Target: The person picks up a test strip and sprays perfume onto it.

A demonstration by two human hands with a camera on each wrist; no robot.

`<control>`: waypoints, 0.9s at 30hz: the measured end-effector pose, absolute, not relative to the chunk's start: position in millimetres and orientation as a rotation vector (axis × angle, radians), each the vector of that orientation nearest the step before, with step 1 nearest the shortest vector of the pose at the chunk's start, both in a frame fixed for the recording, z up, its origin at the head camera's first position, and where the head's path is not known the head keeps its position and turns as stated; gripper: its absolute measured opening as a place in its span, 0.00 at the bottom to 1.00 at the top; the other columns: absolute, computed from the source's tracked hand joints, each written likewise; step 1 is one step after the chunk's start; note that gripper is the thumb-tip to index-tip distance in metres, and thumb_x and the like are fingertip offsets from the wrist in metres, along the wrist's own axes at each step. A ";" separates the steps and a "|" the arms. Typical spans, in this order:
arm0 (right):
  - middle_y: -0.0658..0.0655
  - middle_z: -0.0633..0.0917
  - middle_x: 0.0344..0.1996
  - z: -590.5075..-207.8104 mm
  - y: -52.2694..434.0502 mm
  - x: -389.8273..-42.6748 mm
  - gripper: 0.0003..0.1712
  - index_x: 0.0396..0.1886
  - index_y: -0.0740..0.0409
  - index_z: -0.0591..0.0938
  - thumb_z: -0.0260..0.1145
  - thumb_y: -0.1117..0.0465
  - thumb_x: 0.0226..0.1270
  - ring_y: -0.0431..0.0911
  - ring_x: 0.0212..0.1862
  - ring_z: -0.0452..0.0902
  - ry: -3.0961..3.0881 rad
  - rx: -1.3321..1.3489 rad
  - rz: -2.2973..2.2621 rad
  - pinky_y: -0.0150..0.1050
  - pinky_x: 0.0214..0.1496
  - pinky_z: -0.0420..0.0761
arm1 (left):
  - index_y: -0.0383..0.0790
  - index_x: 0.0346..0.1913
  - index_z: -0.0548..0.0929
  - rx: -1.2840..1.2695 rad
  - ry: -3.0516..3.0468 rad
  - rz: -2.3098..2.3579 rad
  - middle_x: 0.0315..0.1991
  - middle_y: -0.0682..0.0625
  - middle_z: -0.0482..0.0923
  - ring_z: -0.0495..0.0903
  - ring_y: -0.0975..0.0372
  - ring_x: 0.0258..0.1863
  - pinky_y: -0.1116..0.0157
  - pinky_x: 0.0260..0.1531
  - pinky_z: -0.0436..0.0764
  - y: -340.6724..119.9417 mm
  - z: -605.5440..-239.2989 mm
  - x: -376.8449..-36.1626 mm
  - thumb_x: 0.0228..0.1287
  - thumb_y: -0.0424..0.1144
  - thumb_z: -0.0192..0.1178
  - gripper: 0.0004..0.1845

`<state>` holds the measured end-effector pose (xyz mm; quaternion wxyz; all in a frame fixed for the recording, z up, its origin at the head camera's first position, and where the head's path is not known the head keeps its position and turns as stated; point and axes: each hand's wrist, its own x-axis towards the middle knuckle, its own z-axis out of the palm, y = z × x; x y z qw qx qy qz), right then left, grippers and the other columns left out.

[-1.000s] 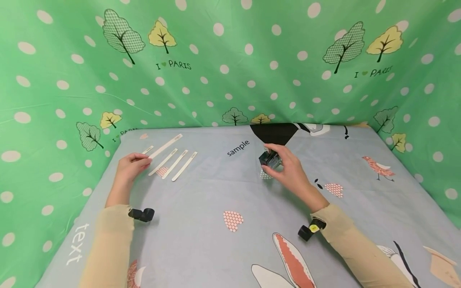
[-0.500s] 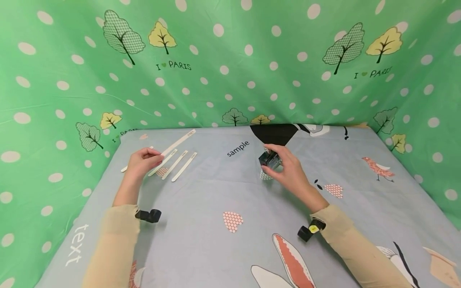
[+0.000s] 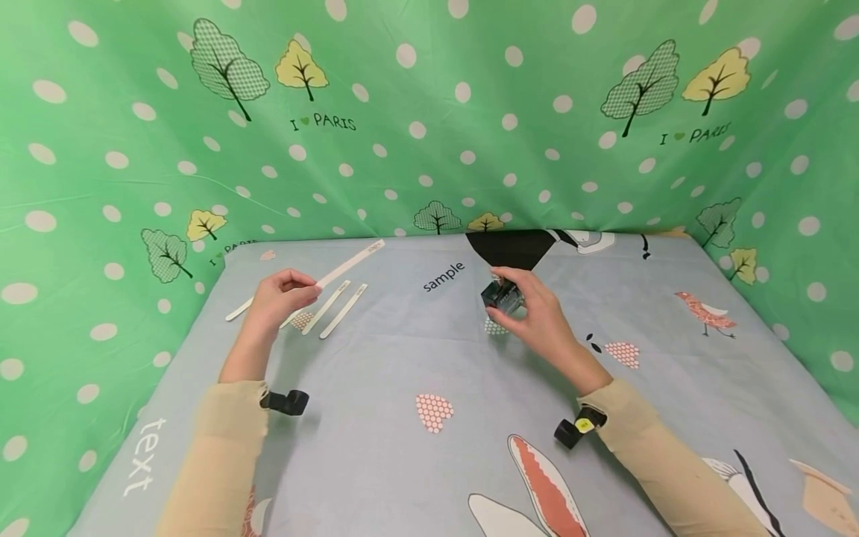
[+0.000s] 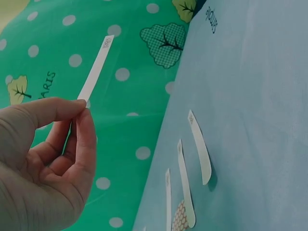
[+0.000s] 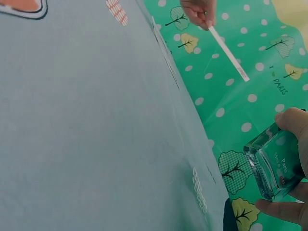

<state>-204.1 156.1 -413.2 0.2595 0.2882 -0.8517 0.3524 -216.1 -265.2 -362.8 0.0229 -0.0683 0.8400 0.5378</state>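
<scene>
A person is sitting at a counter [image 3: 403, 462] draped in a pale blue patterned cloth, with green polka-dot fabric [image 3: 429, 112] hanging behind. The left hand [image 3: 278, 298] is pinching a long white paper strip [image 3: 349, 262] between thumb and forefinger, lifting it clear of the cloth. More paper strips [image 3: 333, 308] are lying flat just beside that hand. The right hand [image 3: 537, 317] is gripping a small square glass bottle [image 3: 502, 294] near the middle of the counter, its fingers curling around the glass.
</scene>
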 end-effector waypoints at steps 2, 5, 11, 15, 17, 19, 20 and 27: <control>0.56 0.79 0.60 -413.2 156.0 -204.2 0.39 0.67 0.51 0.73 0.78 0.62 0.55 0.51 0.61 0.76 -2.308 0.780 0.955 0.49 0.59 0.80 | 0.36 0.45 0.78 -0.202 2.620 1.639 0.31 0.64 0.79 0.83 0.73 0.35 0.78 0.40 0.84 -262.0 -361.8 -215.6 0.67 0.38 0.63 0.10; 0.57 0.79 0.60 -413.7 155.6 -204.7 0.39 0.67 0.51 0.73 0.78 0.63 0.55 0.51 0.60 0.76 -2.301 0.781 0.953 0.50 0.59 0.81 | 0.33 0.46 0.77 -0.163 2.629 1.631 0.32 0.63 0.79 0.83 0.74 0.35 0.76 0.42 0.85 -258.0 -360.5 -214.7 0.67 0.38 0.63 0.11; 0.57 0.79 0.60 -413.9 155.0 -205.1 0.39 0.67 0.51 0.72 0.78 0.63 0.55 0.52 0.61 0.76 -2.294 0.788 0.958 0.50 0.59 0.81 | 0.33 0.45 0.78 -0.122 2.616 1.623 0.32 0.64 0.78 0.83 0.75 0.32 0.76 0.39 0.84 -253.8 -360.6 -215.0 0.66 0.38 0.64 0.12; 0.57 0.79 0.60 -413.4 155.0 -204.8 0.39 0.67 0.51 0.72 0.78 0.63 0.56 0.52 0.61 0.76 -2.300 0.787 0.961 0.50 0.60 0.81 | 0.34 0.44 0.78 -0.110 2.610 1.636 0.31 0.64 0.78 0.83 0.75 0.32 0.77 0.37 0.83 -250.6 -363.2 -216.2 0.66 0.37 0.65 0.10; 0.57 0.79 0.60 -413.5 154.9 -204.6 0.39 0.67 0.52 0.72 0.78 0.63 0.56 0.52 0.61 0.76 -2.301 0.788 0.961 0.50 0.60 0.80 | 0.32 0.43 0.78 -0.099 2.603 1.652 0.31 0.63 0.78 0.83 0.75 0.32 0.76 0.39 0.84 -248.4 -364.8 -216.9 0.66 0.36 0.65 0.10; 0.57 0.79 0.59 -413.2 154.6 -204.2 0.38 0.66 0.52 0.73 0.78 0.63 0.56 0.52 0.61 0.76 -2.303 0.789 0.961 0.50 0.60 0.81 | 0.32 0.43 0.78 -0.092 2.593 1.674 0.31 0.63 0.79 0.83 0.75 0.32 0.75 0.40 0.85 -246.1 -365.7 -216.7 0.65 0.34 0.65 0.10; 0.57 0.79 0.60 -413.4 154.5 -204.2 0.38 0.66 0.52 0.73 0.78 0.63 0.56 0.52 0.61 0.76 -2.303 0.789 0.961 0.50 0.60 0.81 | 0.31 0.43 0.78 -0.085 2.585 1.680 0.31 0.63 0.79 0.83 0.74 0.32 0.74 0.41 0.86 -244.9 -365.7 -216.6 0.65 0.34 0.65 0.10; 0.57 0.80 0.59 -414.7 153.3 -204.2 0.39 0.66 0.52 0.73 0.78 0.63 0.55 0.52 0.61 0.77 -2.297 0.788 0.961 0.51 0.59 0.81 | 0.29 0.45 0.78 -0.049 2.570 1.671 0.33 0.59 0.81 0.83 0.73 0.33 0.74 0.42 0.85 -236.6 -365.1 -215.4 0.65 0.34 0.64 0.12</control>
